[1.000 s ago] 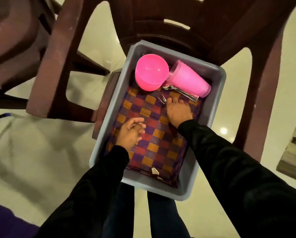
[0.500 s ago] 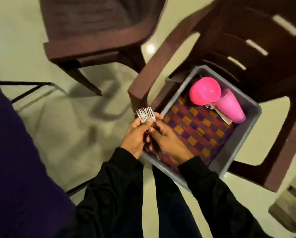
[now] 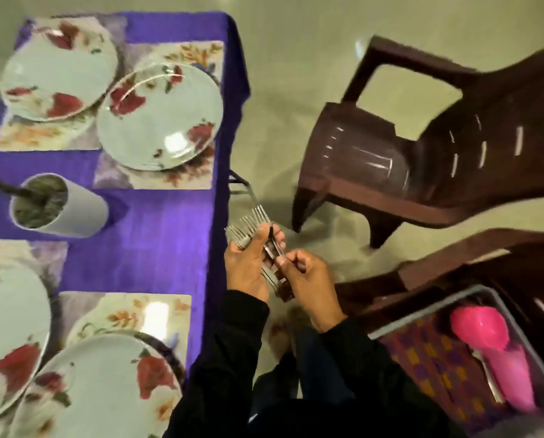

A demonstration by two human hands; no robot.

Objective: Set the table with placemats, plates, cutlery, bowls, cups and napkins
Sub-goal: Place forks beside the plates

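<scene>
My left hand point(image 3: 248, 263) grips a bundle of several metal forks point(image 3: 251, 221), tines pointing up and away, just off the table's right edge. My right hand point(image 3: 305, 276) pinches the handle of one fork in that bundle. The purple-clothed table point(image 3: 157, 235) carries floral placemats point(image 3: 169, 181), each with a white floral plate point(image 3: 160, 118) on it. A grey bin point(image 3: 390, 330) at lower right holds a checkered cloth point(image 3: 435, 365), pink bowls point(image 3: 479, 327), pink cups point(image 3: 510, 380) and a spoon point(image 3: 488, 377).
A white cup point(image 3: 59, 207) with a dark stem in it stands on the table's middle left. Two dark brown plastic chairs point(image 3: 422, 159) stand to the right; the bin rests on the nearer one. Bare floor lies between table and chairs.
I took the forks out of the bin with both hands and turned left toward the table. The hands with the forks are now beside the table edge, and the bin is at lower right.
</scene>
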